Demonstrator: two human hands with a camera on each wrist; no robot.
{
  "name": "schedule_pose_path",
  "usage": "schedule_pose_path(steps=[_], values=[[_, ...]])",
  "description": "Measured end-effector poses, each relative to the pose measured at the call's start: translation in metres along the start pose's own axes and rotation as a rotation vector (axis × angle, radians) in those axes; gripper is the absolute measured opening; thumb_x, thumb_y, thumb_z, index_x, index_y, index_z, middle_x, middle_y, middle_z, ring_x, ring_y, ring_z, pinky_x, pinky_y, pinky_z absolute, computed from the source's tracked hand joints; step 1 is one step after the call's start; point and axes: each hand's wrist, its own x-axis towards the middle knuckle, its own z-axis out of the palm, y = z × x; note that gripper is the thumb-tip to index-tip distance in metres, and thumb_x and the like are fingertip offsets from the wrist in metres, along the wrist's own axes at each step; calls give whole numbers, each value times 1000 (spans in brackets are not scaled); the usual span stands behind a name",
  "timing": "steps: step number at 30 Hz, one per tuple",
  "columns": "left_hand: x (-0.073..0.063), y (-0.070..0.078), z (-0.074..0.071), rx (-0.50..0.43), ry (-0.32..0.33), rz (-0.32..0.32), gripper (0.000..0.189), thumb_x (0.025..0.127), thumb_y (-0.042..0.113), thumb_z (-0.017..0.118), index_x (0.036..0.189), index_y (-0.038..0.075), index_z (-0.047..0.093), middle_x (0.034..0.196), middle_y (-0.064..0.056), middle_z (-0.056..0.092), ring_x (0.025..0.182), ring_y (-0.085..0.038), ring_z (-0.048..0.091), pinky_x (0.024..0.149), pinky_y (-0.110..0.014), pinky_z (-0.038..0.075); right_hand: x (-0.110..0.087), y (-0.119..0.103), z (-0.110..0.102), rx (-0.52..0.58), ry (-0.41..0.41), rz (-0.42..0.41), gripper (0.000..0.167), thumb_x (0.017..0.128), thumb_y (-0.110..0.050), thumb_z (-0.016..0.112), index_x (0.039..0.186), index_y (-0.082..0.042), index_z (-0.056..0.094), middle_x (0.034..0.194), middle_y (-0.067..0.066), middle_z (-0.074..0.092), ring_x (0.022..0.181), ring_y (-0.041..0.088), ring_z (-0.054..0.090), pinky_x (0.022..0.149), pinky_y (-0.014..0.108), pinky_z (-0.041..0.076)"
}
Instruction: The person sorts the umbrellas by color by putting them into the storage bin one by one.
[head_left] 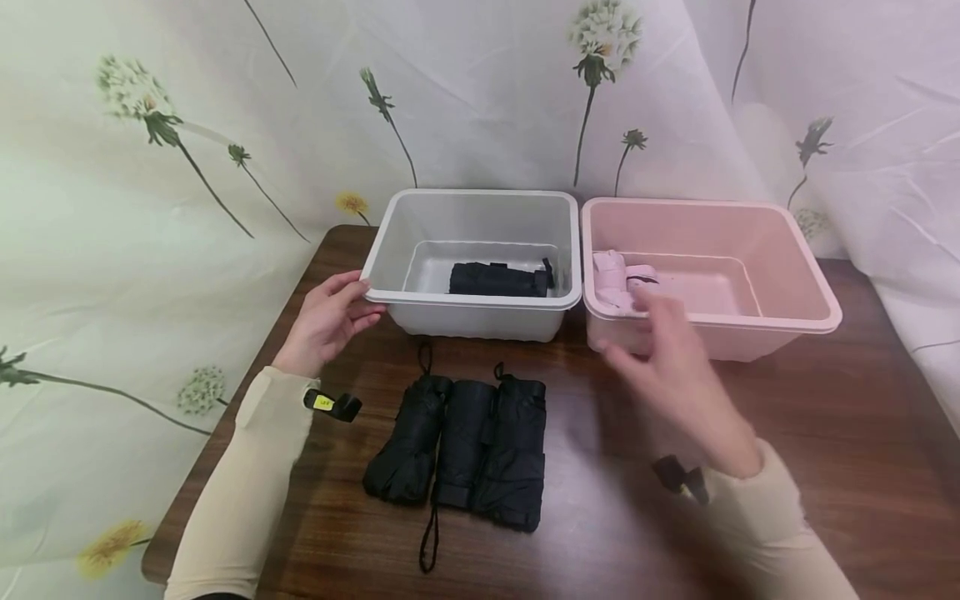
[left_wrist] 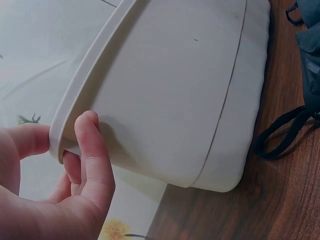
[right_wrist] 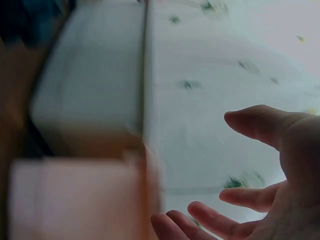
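Note:
My left hand [head_left: 322, 323] pinches the left front corner of the rim of a light grey bin [head_left: 480, 320], thumb and fingers on either side of it in the left wrist view. Inside the bin lies a folded black umbrella [head_left: 491, 280]. Over the front rim of the pink bin [head_left: 750, 340], my right hand [head_left: 678, 379] hovers with fingers spread and nothing in them. Pink folded umbrellas [head_left: 611, 275] lie at the left end of that bin, partly behind the fingers. Three folded black umbrellas [head_left: 465, 442] lie side by side in front of the grey bin.
Both bins stand next to each other at the back of the dark wooden table [head_left: 330, 517]. Behind them hangs a pale cloth [head_left: 487, 108] printed with dandelions. Wrist straps from the umbrellas stick out over the tabletop.

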Motion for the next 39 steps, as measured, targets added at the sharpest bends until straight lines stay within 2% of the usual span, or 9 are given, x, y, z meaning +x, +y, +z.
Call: schedule_pose_path(steps=[4, 8, 12, 15, 19, 22, 29, 34, 39], values=[[0, 0, 0, 9, 4, 0, 48, 94, 21, 64, 135, 10, 41, 122, -8, 49, 75, -12, 69, 70, -23, 59, -13, -3, 40, -14, -84, 14, 79, 89, -39, 68, 150, -10, 27, 137, 21, 39, 103, 32, 56, 86, 47, 55], [0, 0, 0, 9, 5, -2, 49, 94, 21, 64, 136, 9, 40, 121, -8, 49, 75, -13, 70, 70, -23, 59, -26, -6, 76, -76, -183, 25, 87, 87, -49, 68, 151, -9, 25, 137, 24, 38, 112, 36, 56, 93, 52, 52], [-1, 0, 0, 8, 2, -2, 52, 94, 21, 64, 138, 9, 39, 122, -8, 49, 75, -12, 70, 71, -23, 59, -38, -10, 103, -127, -267, 49, 91, 86, -53, 67, 151, -5, 25, 138, 28, 37, 118, 40, 53, 95, 53, 51], [-1, 0, 0, 11, 3, -3, 54, 94, 22, 64, 139, 8, 38, 123, -9, 48, 75, -12, 70, 71, -23, 59, -45, -15, 118, -178, -306, 65, 90, 86, -56, 65, 150, -5, 27, 139, 29, 37, 115, 40, 55, 90, 50, 53], [-1, 0, 0, 7, 6, -8, 53, 94, 22, 64, 138, 9, 39, 123, -9, 48, 75, -12, 70, 71, -23, 59, -53, -23, 132, -290, -354, 59, 91, 86, -64, 58, 150, -6, 28, 142, 32, 33, 108, 40, 59, 77, 47, 56], [-1, 0, 0, 6, 8, -9, 51, 94, 22, 65, 136, 9, 40, 122, -8, 49, 75, -12, 70, 71, -23, 59, -56, -27, 139, -346, -364, 64, 95, 86, -68, 55, 150, -4, 28, 146, 34, 28, 110, 44, 58, 67, 47, 57], [-1, 1, 1, 10, 6, -9, 53, 93, 22, 65, 138, 9, 40, 122, -8, 49, 76, -13, 70, 71, -23, 59, -55, -29, 145, -361, -380, 108, 100, 83, -66, 60, 150, -1, 26, 151, 35, 23, 111, 43, 57, 50, 39, 50], [-1, 1, 1, 13, 1, -5, 53, 93, 22, 65, 138, 8, 39, 123, -8, 49, 77, -13, 70, 72, -23, 59, -54, -31, 145, -357, -386, 104, 100, 81, -63, 63, 151, -2, 24, 150, 35, 22, 109, 43, 58, 46, 36, 47], [-1, 1, 3, 10, 6, -4, 51, 94, 22, 64, 137, 8, 40, 123, -8, 48, 76, -12, 70, 72, -23, 59, -51, -33, 147, -365, -410, 119, 98, 84, -65, 59, 152, -4, 22, 151, 37, 18, 108, 43, 59, 47, 36, 48]])
